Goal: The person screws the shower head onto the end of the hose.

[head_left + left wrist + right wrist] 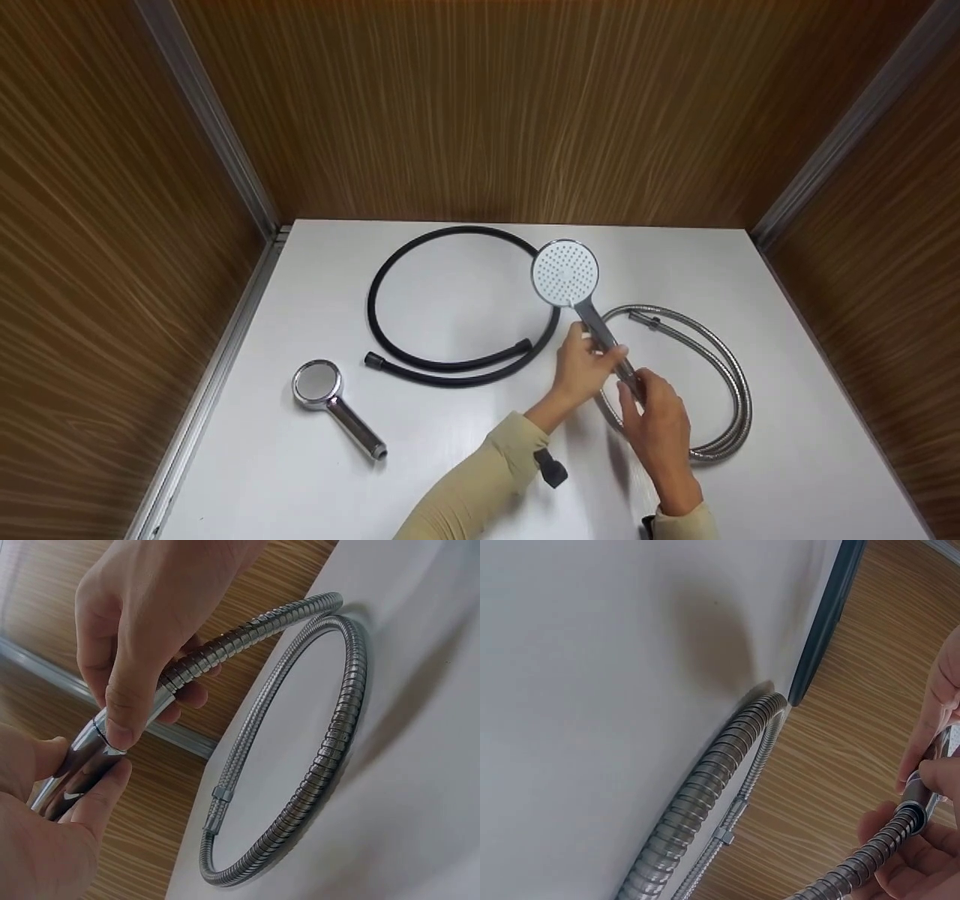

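My left hand point(581, 367) grips the handle of a hand shower head point(565, 273), its white, round spray face turned up. At the handle's lower end my right hand point(658, 420) pinches the metal end fitting point(159, 706) of a silver shower hose point(742, 405). In the left wrist view, the fitting meets the chrome handle point(82, 772), with a thin dark line at the joint. Ribbed hose runs out of the right hand in the right wrist view and loops on the white table; the hose's other end point(217, 810) lies inside the loop.
A black hose point(454, 382) lies coiled at the table's middle. A smaller chrome shower head point(356, 429) rests at the left. Wood-patterned panels point(480, 112) stand behind and on both sides of the white table point(247, 487).
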The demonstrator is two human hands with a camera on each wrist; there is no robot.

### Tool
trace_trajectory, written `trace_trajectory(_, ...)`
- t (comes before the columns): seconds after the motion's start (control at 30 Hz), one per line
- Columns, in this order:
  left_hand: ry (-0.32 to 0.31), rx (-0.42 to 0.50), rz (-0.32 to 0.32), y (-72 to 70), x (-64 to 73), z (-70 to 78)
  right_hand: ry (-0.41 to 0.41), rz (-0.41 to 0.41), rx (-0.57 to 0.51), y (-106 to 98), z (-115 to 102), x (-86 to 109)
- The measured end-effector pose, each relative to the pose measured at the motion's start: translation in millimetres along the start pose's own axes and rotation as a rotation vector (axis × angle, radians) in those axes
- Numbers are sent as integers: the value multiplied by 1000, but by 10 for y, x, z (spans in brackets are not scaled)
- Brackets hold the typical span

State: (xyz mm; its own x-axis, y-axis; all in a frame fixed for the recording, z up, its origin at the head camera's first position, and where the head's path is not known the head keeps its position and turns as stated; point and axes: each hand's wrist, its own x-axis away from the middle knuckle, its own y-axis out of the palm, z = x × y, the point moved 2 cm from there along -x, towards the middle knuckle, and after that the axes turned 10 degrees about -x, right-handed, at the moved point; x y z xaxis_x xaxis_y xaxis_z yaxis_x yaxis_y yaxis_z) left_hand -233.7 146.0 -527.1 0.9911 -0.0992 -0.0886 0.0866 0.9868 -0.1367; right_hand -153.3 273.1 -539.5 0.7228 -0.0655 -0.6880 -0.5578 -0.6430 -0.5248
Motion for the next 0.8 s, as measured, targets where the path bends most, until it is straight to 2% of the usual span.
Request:
trace_trajectory(0.33,21,-14,-11,-4,17,-13,32,-42,24,10,-3,16)
trace_trajectory(0.8,-3,-12,11,9,13,-25,39,-41,16,28,15,32)
